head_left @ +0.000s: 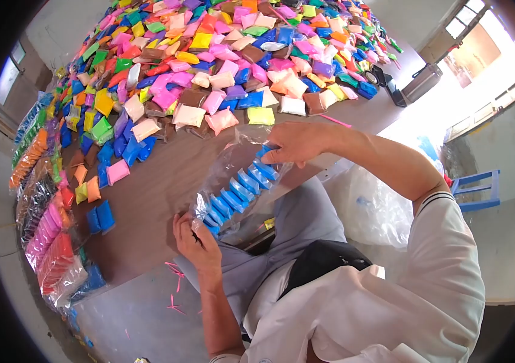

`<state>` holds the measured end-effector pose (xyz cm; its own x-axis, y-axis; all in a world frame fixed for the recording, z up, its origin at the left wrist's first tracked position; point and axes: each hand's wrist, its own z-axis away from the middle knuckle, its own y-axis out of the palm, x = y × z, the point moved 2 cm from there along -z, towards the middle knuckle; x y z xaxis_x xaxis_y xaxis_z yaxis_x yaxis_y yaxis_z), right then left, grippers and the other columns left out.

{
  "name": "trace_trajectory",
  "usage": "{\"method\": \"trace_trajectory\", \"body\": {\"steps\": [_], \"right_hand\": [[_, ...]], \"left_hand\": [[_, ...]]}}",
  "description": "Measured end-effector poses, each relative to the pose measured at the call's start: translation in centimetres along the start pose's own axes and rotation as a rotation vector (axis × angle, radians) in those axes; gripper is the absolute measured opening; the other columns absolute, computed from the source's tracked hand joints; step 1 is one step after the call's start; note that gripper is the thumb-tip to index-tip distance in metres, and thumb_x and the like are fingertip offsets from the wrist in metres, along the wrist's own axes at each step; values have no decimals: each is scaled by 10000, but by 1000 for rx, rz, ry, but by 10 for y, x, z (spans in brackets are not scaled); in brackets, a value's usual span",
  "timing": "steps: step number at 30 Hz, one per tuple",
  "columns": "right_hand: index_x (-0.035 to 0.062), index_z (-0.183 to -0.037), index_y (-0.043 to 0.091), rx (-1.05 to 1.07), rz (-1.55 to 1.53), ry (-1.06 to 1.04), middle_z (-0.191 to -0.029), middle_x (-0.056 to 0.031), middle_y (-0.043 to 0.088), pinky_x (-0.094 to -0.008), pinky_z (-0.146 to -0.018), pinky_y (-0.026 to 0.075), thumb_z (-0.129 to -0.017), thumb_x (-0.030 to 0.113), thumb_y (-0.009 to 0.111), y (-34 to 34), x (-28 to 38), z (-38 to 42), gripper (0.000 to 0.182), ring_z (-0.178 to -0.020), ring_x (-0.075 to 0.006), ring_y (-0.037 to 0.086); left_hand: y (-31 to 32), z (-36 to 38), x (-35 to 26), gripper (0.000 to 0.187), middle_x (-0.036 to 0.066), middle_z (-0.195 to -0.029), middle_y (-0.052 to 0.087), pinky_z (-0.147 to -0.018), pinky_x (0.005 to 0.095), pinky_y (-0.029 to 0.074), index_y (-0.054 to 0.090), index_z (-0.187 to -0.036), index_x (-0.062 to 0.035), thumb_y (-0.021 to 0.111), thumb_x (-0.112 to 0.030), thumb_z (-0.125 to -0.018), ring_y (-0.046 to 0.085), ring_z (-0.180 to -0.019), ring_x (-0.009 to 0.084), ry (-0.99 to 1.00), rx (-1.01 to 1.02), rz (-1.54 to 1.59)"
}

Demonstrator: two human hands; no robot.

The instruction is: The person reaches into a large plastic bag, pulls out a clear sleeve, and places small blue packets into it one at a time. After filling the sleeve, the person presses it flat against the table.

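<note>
A clear plastic bag [214,175] with a slanting row of several blue packets [231,201] in it hangs over my lap, at the table's near edge. My left hand [199,245] is closed around the lower left end of the bag; a dark ring shows on one finger. At the upper right end, my right hand [297,144] grips the topmost blue packet [263,151], its thumb and fingers bent around it. Part of that packet is hidden by the fingers, and the bag's film lies close around it.
A large heap of small coloured packets [209,78] covers the far part of the brown table [142,224]. Filled clear bags of sorted packets [52,236] line the left edge. Two blue packets [100,216] lie nearby. At right are a dark flask [422,81], clear plastic sheeting [369,202] and a blue stool [478,189].
</note>
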<state>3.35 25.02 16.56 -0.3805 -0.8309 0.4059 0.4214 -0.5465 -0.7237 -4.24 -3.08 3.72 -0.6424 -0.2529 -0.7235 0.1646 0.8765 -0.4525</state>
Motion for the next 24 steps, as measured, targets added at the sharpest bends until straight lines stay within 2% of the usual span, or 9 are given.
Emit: {"method": "trace_trajectory", "body": {"steps": [5,8,11,14,20,24], "right_hand": [[24,-875,643,-113,160,-61,-868,-179,661,-475,-751,500,-970,443,466,16,-7,-13,464,-801,-339,668],[26,-893,637,-41,319,-5,-887,-193,661,-504,-813,477,-989,463,414,11,7,-12,500,-921,-377,635],[56,-933,654,70,386,77,-893,-178,664,-499,-822,474,-1002,485,382,15,4,-20,513,-913,-377,636],[92,-993,662,-25,313,-10,-901,-156,668,-492,-826,479,-1009,471,387,10,3,-13,469,-914,-375,638],[157,-1236,611,-186,199,-188,-999,-136,682,-479,-854,487,-980,352,511,8,6,-8,337,-957,-342,647],[176,-1269,600,-190,218,-264,-1004,-132,686,-473,-858,486,-953,292,538,19,5,-16,342,-964,-335,648]], "left_hand": [[0,1,1,200,212,-994,612,-1014,515,399,568,-941,58,478,-119,-917,552,-1023,446,5,-2,-31],[0,-1,-2,211,209,-994,613,-1015,517,398,568,-944,59,481,-131,-918,552,-1021,446,-26,-10,-24],[1,-1,-3,231,211,-1008,613,-1014,520,397,569,-950,62,479,-149,-924,550,-1023,448,-37,-9,-15],[1,0,-3,249,221,-1026,613,-1014,525,395,568,-953,68,471,-160,-930,547,-1043,461,-29,-7,-32],[1,0,-2,272,235,-1041,611,-1014,532,394,568,-949,77,463,-173,-928,540,-1079,482,-52,-3,-51],[1,-1,-2,275,229,-1030,617,-1012,535,396,576,-947,72,454,-174,-924,544,-1071,481,-50,15,-54]]}}
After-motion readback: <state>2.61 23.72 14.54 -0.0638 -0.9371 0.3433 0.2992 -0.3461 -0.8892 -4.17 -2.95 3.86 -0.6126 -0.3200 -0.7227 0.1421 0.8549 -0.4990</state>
